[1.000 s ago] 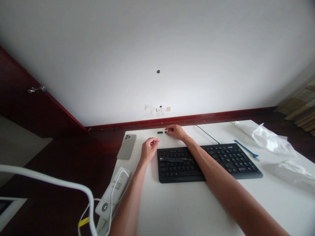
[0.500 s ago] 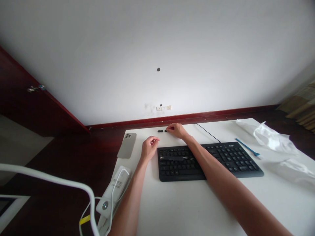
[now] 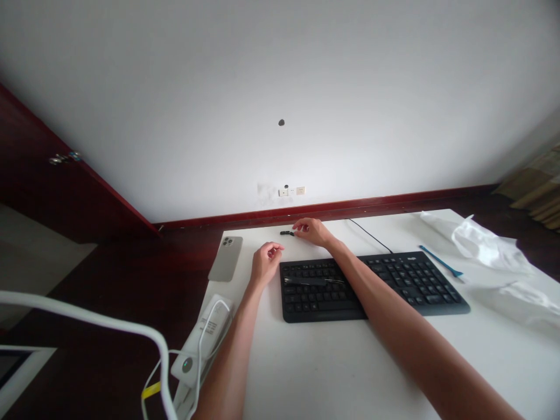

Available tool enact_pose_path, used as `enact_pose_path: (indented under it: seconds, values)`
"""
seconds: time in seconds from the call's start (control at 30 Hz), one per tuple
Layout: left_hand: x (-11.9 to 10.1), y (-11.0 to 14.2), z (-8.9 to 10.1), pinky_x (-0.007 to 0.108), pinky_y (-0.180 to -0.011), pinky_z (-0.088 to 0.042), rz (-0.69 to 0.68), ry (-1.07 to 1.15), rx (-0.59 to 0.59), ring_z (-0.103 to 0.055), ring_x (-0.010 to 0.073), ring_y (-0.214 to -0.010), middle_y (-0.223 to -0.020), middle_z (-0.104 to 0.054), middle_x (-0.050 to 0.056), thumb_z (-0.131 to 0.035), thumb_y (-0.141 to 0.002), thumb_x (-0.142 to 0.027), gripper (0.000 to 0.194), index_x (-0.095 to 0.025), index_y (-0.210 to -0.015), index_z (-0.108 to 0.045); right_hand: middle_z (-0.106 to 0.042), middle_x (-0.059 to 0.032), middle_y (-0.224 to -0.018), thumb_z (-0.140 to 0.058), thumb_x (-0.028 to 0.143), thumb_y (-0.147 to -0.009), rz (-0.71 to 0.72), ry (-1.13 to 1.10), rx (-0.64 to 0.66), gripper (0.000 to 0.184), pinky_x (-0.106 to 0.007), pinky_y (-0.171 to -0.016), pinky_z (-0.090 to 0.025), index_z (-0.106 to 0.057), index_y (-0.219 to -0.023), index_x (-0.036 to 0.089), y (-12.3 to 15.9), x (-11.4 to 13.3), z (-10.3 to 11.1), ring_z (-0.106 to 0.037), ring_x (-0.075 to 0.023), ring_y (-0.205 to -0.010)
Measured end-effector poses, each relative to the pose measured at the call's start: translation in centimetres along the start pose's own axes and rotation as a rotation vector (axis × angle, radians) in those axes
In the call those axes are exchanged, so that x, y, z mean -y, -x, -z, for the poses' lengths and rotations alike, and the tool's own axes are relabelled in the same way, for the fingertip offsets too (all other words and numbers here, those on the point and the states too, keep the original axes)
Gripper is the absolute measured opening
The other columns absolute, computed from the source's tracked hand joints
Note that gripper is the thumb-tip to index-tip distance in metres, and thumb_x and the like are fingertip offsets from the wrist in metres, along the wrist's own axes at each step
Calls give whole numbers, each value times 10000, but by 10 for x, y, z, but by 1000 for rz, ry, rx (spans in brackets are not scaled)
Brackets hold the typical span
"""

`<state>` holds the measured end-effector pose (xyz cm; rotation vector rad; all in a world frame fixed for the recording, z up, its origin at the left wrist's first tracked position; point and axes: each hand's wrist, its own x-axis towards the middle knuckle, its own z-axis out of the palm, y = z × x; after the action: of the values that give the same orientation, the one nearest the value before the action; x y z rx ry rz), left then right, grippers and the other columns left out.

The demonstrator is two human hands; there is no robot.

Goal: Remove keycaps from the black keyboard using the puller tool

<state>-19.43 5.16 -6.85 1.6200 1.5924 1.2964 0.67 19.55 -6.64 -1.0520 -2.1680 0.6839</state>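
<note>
My right hand (image 3: 311,232) is at the far edge of the white table (image 3: 301,367). Its thumb and index finger are apart, right beside a short row of small black pieces (image 3: 286,233) that look like keycaps. My left hand (image 3: 266,261) rests left of the keyboard's top corner with fingers curled in; anything inside is hidden. A black keyboard (image 3: 411,286) lies in front of me, partly covered by my right forearm. Across its keys lies a slim black-handled tool (image 3: 305,281) with a thin metal end.
A phone (image 3: 226,258) lies at the left edge, with a white power strip (image 3: 210,324) and cables nearer me. A blue pry tool (image 3: 440,261) and crumpled white plastic bags (image 3: 481,242) lie on the right. The keyboard cable (image 3: 371,236) runs off the far edge.
My right thumb and index finger have parted from a small black piece, which now sits against the other pieces. My left hand stays in place.
</note>
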Motion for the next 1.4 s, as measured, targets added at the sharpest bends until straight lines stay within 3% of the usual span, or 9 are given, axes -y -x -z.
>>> enact_pose_path:
  seconds: [0.1,0.33,0.57,0.73,0.9,1.13,1.4]
  values:
    - [0,0,0,252,-749,-503,2,-8,-2,-669,153,-803,-939,-762,30,-572,-881,-140,181,-198,-889,-743,-755,-31,-854,-777,362,-800,-3,1,11,181,-250,-687,-464,-798,-895,209,0,1,-1,-631,-156,-719]
    - [-2,0,0,247,-737,-500,4,-5,-3,-666,149,-796,-938,-764,26,-572,-876,-125,188,-203,-878,-743,-773,-24,-814,-703,224,-834,-12,1,5,94,-247,-683,-440,-792,-821,195,0,2,-2,-647,-154,-713]
    - [-2,0,0,247,-731,-500,3,19,-15,-664,152,-801,-942,-765,33,-568,-868,-124,186,-199,-872,-739,-736,-26,-726,-672,245,-848,-29,44,7,159,-260,-643,-404,-777,-751,177,0,4,-2,-637,-164,-685]
    - [-1,0,0,243,-730,-495,1,14,-13,-658,147,-797,-942,-761,33,-566,-868,-135,185,-198,-881,-739,-756,-28,-791,-683,282,-856,-56,26,-7,146,-259,-682,-431,-800,-852,196,0,1,-1,-648,-166,-721]
    - [-1,0,-1,238,-730,-497,-3,16,-8,-660,144,-799,-939,-757,29,-557,-868,-139,188,-197,-879,-736,-742,-23,-834,-771,297,-771,-5,0,50,215,-248,-671,-448,-785,-959,193,0,-1,0,-623,-149,-702]
    - [0,0,-2,239,-695,-495,-5,-1,-5,-648,140,-750,-921,-757,21,-561,-868,-139,189,-200,-885,-740,-745,-21,-818,-717,171,-761,6,61,51,166,-247,-687,-449,-799,-904,191,-1,2,-2,-631,-151,-711]
    - [-1,1,-3,238,-708,-479,-13,-32,-5,-639,136,-757,-921,-756,9,-569,-866,-115,194,-206,-878,-741,-751,-13,-809,-733,201,-769,-5,69,40,165,-246,-685,-452,-802,-919,211,-5,0,-5,-636,-153,-701]
